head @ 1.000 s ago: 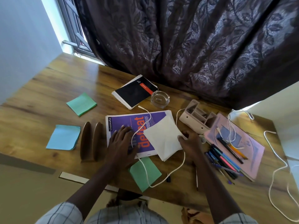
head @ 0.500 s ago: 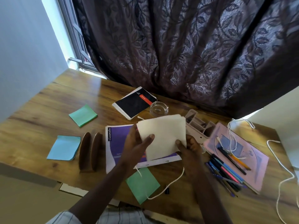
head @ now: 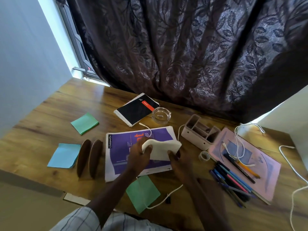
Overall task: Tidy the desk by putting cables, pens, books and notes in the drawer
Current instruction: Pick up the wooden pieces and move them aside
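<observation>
The biggest thing I see is the brown wooden desk, and I cannot find the drawer anywhere in my view. On the desk lies a wide purple soft-cover book, flat on its back. Just above that book I am holding a cream stack of paper notes, lifted off the desk. My left hand has its fingers curled round the left edge of the stack. My right hand grips the right edge, so both hands are closed on it. The stack humps up and bends between my hands, so I think it is light and floppy, not stiff. It will not break, but loose sheets might slide out if I tip it. I would keep hold of two sides, or slip one flat hand under the middle. A thin white cable runs near my arms and could catch on the stack. Off to the right, the bunch of coloured pens looks smooth and round, so I think they would roll.
</observation>
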